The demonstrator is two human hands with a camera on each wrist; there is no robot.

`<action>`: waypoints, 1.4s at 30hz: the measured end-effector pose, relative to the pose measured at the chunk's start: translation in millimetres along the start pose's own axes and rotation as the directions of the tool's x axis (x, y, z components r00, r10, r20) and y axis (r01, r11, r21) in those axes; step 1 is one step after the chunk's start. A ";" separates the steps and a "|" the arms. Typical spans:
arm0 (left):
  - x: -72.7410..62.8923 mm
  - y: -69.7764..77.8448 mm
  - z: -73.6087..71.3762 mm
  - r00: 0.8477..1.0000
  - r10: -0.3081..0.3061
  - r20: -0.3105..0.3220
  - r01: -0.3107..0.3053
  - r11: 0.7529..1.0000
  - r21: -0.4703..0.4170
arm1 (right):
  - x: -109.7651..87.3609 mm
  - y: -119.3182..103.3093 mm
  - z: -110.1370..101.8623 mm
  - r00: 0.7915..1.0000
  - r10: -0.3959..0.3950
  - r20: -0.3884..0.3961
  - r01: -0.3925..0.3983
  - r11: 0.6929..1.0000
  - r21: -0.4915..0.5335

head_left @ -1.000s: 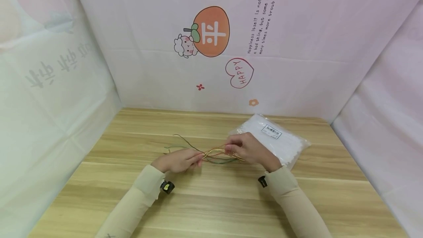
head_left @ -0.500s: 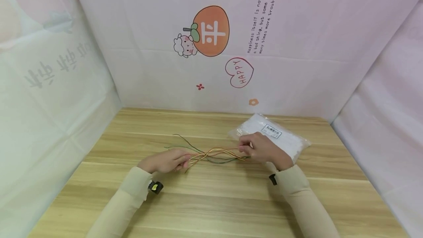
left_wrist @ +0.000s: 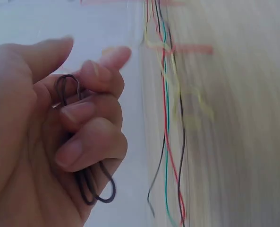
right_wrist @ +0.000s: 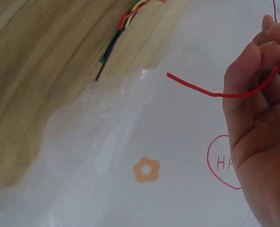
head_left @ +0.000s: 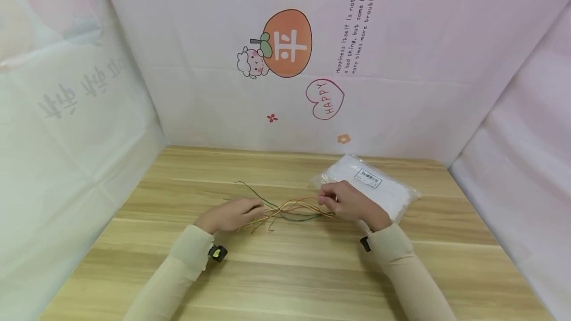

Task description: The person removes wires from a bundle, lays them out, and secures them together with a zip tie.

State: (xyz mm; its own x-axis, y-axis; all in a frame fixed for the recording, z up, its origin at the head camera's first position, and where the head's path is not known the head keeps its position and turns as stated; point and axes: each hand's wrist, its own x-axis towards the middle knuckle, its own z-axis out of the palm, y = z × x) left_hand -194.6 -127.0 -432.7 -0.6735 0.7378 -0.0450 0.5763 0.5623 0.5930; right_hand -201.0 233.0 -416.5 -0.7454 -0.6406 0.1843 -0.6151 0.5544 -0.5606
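Note:
Thin wires in red, yellow, green and black [head_left: 292, 203] lie loosely crossed in the middle of the wooden table. At their left end is my left hand [head_left: 234, 214], its fingers curled round a folded, dark thin wire [left_wrist: 114, 188] that shows in the left wrist view. The loose wire strands [left_wrist: 166, 118] run beside those fingers. At the bundle's right end my right hand [head_left: 352, 204] grips a red wire [right_wrist: 215, 94], whose free end sticks out past the fingers in the right wrist view.
Behind and beneath the right forearm, a clear plastic bag [head_left: 388, 192] of white contents with a barcode label lies on the table [head_left: 285, 271]. Printed white cloth [head_left: 214, 108] walls in the back and both sides.
Over the second my right hand has moved right along the wires. My left hand went left, then came slightly back to the right. The wire ends near it are more spread.

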 end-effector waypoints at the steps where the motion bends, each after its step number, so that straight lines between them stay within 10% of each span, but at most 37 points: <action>1: 3.7 2.8 2.3 1.000 0.021 0.012 -0.021 1.000 0.005 | 0.3 -0.8 0.9 1.000 0.004 0.003 -0.004 1.000 -0.003; 10: 14.8 0.3 13.5 0.976 0.216 0.039 -0.219 0.971 0.100 | -3.3 -0.6 1.0 0.999 0.039 0.001 -0.039 0.999 -0.033; 20: -4.1 -12.1 -5.3 0.981 0.171 -0.097 -0.155 0.977 0.146 | -7.5 10.0 -5.0 1.000 -0.020 -0.022 0.019 0.999 -0.043; 42: -24.5 -36.6 -15.4 0.981 0.112 -0.160 -0.067 0.962 0.264 | -16.7 8.3 2.2 0.999 -0.015 0.048 0.017 0.999 -0.040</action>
State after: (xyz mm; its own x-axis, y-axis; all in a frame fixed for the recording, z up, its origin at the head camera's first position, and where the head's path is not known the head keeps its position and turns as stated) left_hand -206.3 -171.4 -440.9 -0.6701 0.7268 0.1509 0.7217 0.5903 0.3615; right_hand -193.0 247.2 -426.0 -0.7230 -0.6735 0.1538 -0.6374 0.5645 -0.5244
